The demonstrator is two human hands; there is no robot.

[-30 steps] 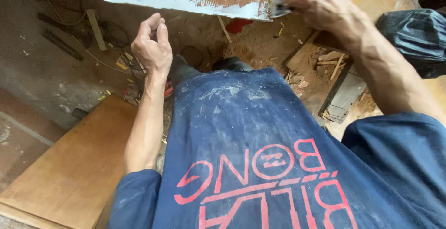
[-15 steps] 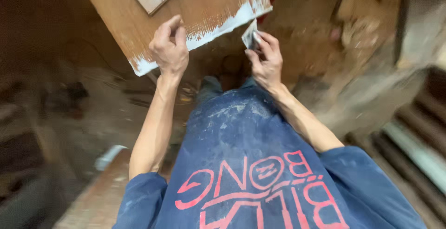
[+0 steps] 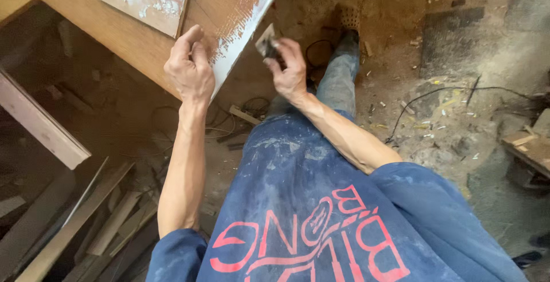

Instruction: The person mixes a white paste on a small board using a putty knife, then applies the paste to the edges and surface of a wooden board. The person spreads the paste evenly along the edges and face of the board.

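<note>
The person's left hand [image 3: 189, 70] clamps its fingers on the near edge of a brown wooden panel smeared with white filler [image 3: 223, 7], cut off at twelve o'clock. At its two o'clock, the right hand [image 3: 289, 70] pinches a small grey putty scraper [image 3: 267, 42], handle hidden.

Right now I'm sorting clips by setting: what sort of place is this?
Most likely a rough woodworking shop. The left hand steadies a wooden board smeared with white filler, the right hand holds a small scraper, offcut planks lie piled on the left, and the dusty floor is littered with wood chips.
</note>
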